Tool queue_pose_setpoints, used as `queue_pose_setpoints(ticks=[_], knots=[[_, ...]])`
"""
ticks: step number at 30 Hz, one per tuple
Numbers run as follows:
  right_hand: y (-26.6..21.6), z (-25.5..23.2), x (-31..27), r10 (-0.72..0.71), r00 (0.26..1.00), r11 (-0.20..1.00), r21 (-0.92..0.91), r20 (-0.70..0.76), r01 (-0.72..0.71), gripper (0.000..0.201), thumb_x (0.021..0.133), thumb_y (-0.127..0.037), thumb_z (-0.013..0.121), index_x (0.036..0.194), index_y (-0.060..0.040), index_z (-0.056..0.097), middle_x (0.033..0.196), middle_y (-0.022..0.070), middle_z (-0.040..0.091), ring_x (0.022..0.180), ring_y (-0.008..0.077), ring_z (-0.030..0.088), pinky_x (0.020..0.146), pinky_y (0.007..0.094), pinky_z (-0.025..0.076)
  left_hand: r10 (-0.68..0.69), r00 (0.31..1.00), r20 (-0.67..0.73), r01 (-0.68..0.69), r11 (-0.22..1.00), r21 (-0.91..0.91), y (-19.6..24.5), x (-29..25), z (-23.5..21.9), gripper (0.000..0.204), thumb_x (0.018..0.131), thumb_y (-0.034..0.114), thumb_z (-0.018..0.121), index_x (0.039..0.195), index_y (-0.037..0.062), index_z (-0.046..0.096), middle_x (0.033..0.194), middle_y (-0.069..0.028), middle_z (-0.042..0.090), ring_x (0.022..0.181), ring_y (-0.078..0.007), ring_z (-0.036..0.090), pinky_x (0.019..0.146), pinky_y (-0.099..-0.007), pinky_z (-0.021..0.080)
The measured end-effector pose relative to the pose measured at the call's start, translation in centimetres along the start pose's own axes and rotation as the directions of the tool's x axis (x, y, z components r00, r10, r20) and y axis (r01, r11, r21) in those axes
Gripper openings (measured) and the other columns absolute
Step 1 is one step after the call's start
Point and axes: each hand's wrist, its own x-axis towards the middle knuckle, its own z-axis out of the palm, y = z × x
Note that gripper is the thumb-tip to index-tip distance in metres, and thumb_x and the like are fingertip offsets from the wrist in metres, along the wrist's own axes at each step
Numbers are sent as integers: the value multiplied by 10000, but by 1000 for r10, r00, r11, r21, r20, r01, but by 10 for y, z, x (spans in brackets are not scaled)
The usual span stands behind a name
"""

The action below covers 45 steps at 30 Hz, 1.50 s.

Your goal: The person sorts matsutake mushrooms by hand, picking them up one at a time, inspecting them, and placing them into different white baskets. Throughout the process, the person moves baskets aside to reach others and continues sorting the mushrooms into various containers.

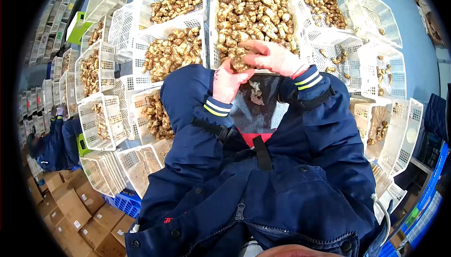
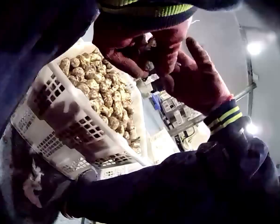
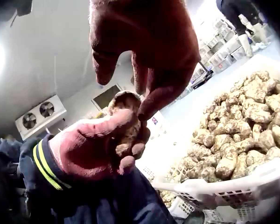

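Note:
Both hands wear pink gloves and meet over the near edge of the central white crate, heaped with stubby brown-and-cream mushrooms. My left hand grips one mushroom between thumb and curled fingers. In the right wrist view, the thumb lies across this mushroom and its rounded top sticks up. My right hand reaches over from the other side, a fingertip right at the mushroom. Its thumb and other fingers hang apart from it in the right wrist view.
More mushroom crates stand at the left; crates on the right hold fewer. A scrap lies on the dark lap below the hands. Another person works at far left near cardboard boxes.

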Motion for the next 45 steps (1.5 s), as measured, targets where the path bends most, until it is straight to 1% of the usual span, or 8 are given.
queue_pose_setpoints(ticks=[3,14,16,22,28,32,37,45], knots=[[13,13,8,-127,992,990,-61,-22,125,518,754,-275,602,1200,-69,439,911,61,596,795,85,524,666,235,430,216,971,-102,-134,846,515,-1,1,0,384,673,-8,644,1018,-26,476,868,-58,566,726,-109,544,621,-236,450],[11,8,4,34,983,988,156,-179,-5,396,775,-259,570,1112,-58,516,858,20,613,758,77,536,649,221,428,32,977,-213,-25,999,32,-11,-6,1,381,765,56,557,1115,-45,449,959,-97,567,816,-162,580,630,-243,474],[-2,1,2,58,983,982,-166,-174,-87,436,795,-242,572,1171,-46,473,898,-1,575,748,72,504,630,196,415,61,992,-107,-40,981,192,-3,-4,-3,374,760,29,536,1121,-33,459,943,-80,579,808,-148,575,629,-221,458],[2,13,2,-96,988,995,-21,-123,94,511,759,-203,610,1204,-29,431,993,38,558,861,91,505,713,212,416,309,937,-166,-190,845,500,-30,10,-19,422,717,-84,517,1131,-51,446,999,-99,562,843,-146,556,734,-239,448],[-11,12,-2,-137,971,981,108,-194,160,509,739,-79,609,1209,-33,417,1018,21,547,712,46,483,604,187,407,339,909,-244,-297,935,193,-4,4,0,417,751,-33,550,1148,-11,425,1013,-103,539,867,-162,543,734,-260,453],[-13,19,-2,-274,935,927,197,-225,319,557,715,9,555,1241,-35,381,1129,30,494,833,67,492,694,194,423,-161,987,17,126,694,-709,11,-2,8,424,882,390,395,1160,69,400,1065,-89,497,998,-228,475,839,-375,403],[-10,31,3,-421,905,868,-315,-58,383,508,707,-34,539,1203,-21,429,1138,86,517,1065,151,470,872,244,382,113,992,-64,-125,701,-703,14,0,8,375,901,347,360,1111,47,443,1096,-95,499,1029,-236,465,848,-395,394],[17,7,5,-130,880,973,110,-458,202,310,806,-120,519,1098,-16,523,913,10,597,700,40,487,609,184,401,73,997,24,-18,528,-849,12,4,-3,326,888,311,402,995,25,517,1157,-152,483,1114,-288,417,965,-461,301]])
